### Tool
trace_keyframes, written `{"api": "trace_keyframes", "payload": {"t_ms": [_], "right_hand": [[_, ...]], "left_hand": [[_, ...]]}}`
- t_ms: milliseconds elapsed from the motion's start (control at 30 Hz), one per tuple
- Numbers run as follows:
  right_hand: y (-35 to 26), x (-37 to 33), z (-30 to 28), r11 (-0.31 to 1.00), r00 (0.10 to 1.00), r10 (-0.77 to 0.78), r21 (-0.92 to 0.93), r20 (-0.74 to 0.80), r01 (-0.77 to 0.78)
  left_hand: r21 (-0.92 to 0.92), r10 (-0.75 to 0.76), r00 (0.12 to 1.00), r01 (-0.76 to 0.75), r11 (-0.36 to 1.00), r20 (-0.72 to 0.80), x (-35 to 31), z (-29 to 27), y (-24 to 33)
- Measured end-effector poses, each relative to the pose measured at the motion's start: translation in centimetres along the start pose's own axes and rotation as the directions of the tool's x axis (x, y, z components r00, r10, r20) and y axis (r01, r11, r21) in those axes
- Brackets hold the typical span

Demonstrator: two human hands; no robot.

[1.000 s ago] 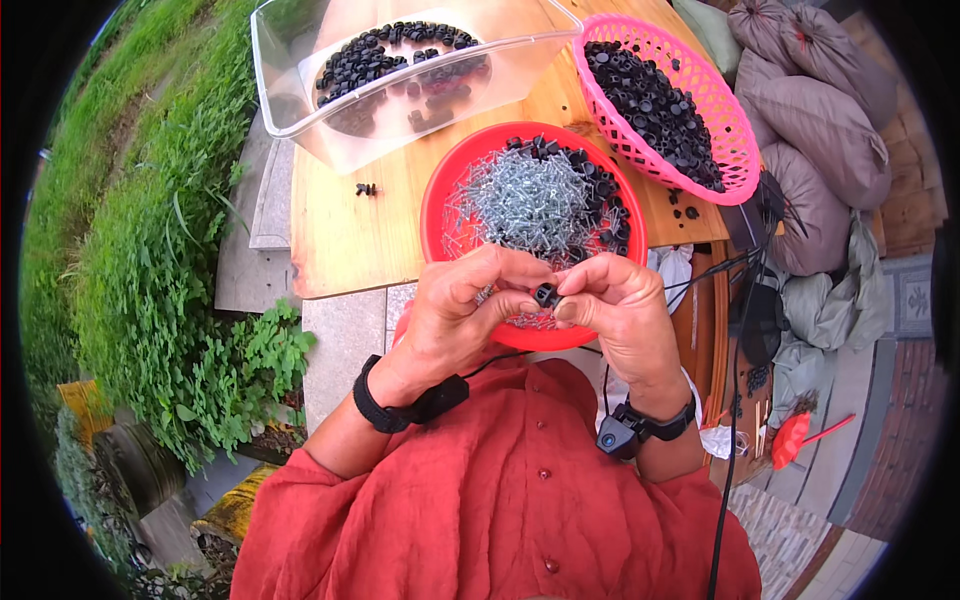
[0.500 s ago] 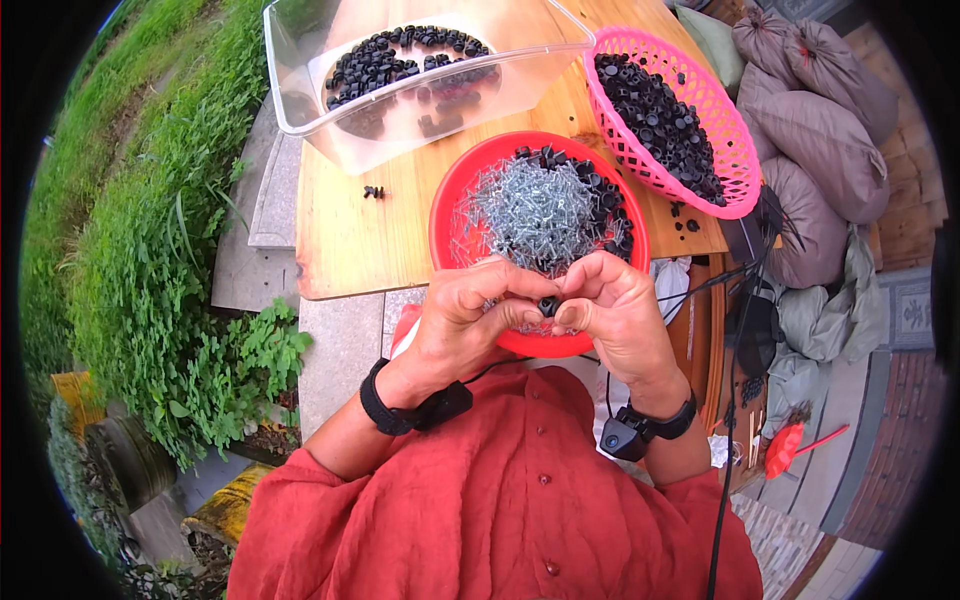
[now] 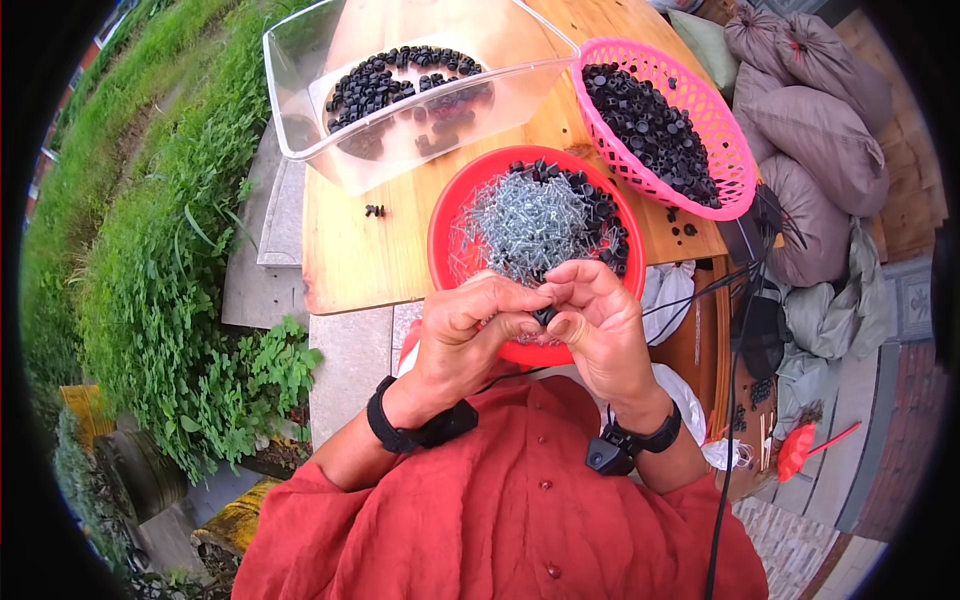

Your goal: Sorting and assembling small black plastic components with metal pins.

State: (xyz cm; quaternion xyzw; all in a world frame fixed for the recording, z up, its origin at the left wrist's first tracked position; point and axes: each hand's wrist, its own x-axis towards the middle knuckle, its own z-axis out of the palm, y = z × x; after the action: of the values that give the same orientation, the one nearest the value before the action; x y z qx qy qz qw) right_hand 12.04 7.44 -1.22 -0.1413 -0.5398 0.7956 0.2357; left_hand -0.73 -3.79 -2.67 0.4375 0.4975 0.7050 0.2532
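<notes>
Over the near side of a red basin (image 3: pixel 438 235), my left hand (image 3: pixel 468 318) and my right hand (image 3: pixel 603 325) meet fingertip to fingertip. Between them they pinch a small black plastic piece (image 3: pixel 545 315), partly covered by the fingers. Whether a screw is also in the pinch cannot be seen. A heap of silvery screws (image 3: pixel 528 225) fills the middle of the basin. Black plastic pieces (image 3: pixel 603 212) lie along its far and right side.
Behind the basin, a clear plastic bin (image 3: pixel 350 170) with black pieces stands on the wooden table (image 3: pixel 345 265). A pink mesh basket (image 3: pixel 738 185) of black caps is at the right. Loose pieces (image 3: pixel 375 211) lie on the wood. Dark cables (image 3: pixel 735 400) hang at the right.
Both hands stay together on the black piece, with the right fingers turned slightly around it. The whole view has shifted a little, so the basin sits slightly lower.
</notes>
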Motion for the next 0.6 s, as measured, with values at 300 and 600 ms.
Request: {"api": "trace_keyframes", "payload": {"t_ms": [300,600], "right_hand": [[-0.8,-1.1,-1.5,0.974,0.998,0.066,0.214,0.012,-0.067],[-1.3,-1.7,-2.0,0.971,0.99,0.124,0.212,-0.068,-0.107]], "left_hand": [[0.573,0.442,0.885,-0.441,0.691,0.148,0.8,1.6,0.2],[0.769,0.567,0.798,-0.49,0.412,0.205,0.2,3.5,-0.1]]}}
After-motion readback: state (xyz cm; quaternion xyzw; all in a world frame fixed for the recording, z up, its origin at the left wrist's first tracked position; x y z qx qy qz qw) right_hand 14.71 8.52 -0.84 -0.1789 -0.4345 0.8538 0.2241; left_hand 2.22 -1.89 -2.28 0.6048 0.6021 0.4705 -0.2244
